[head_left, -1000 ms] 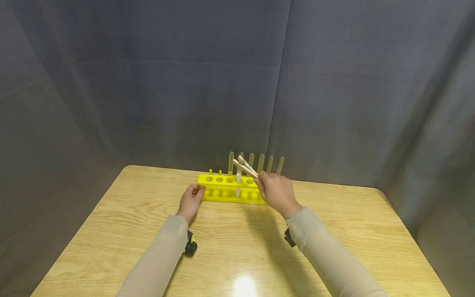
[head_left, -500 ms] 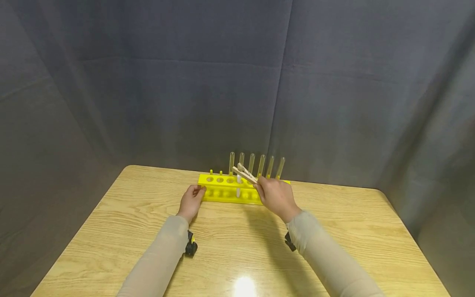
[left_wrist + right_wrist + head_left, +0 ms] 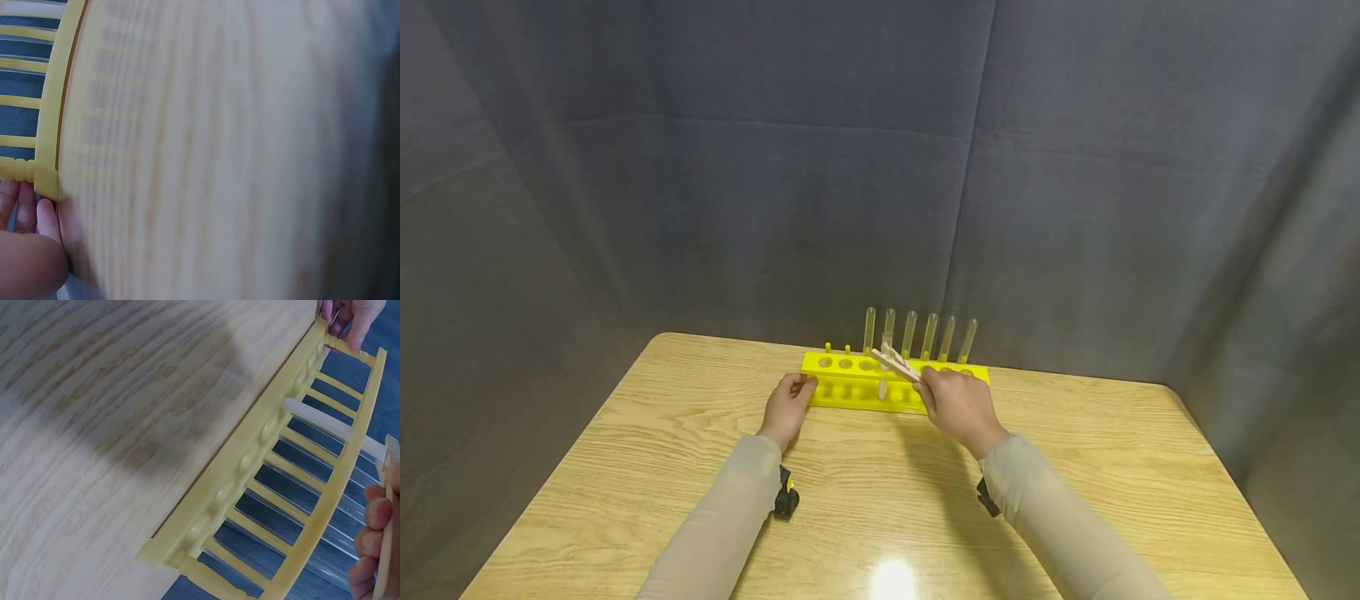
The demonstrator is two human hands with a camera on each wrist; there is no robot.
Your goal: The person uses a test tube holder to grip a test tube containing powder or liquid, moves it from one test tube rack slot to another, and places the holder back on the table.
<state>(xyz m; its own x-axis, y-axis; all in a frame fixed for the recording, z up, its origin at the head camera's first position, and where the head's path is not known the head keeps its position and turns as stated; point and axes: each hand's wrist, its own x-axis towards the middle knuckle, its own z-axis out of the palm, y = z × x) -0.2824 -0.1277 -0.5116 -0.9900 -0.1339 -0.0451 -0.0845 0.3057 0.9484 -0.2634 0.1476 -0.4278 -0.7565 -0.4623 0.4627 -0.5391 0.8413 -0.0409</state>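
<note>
My right hand (image 3: 962,408) grips a wooden test tube clamp (image 3: 897,364), whose tip is around the upper part of a test tube with white contents (image 3: 319,417). This tube passes through a hole in the yellow test tube rack (image 3: 850,372). In the right wrist view its lower end is right at the rack's base. My left hand (image 3: 786,408) holds the rack's left end, thumb and fingers at the end post; some of its fingers are hidden behind the post.
Several clear test tubes (image 3: 912,333) stand in a row along the rack's back, with two bare pegs (image 3: 828,347) to their left. The rack is near the far edge of the wooden table (image 3: 700,417). A grey curtain (image 3: 737,208) hangs close behind.
My right hand and the clamp have come down a little, lowering the white-filled test tube further into the rack. My left hand has stayed at the rack's end.
</note>
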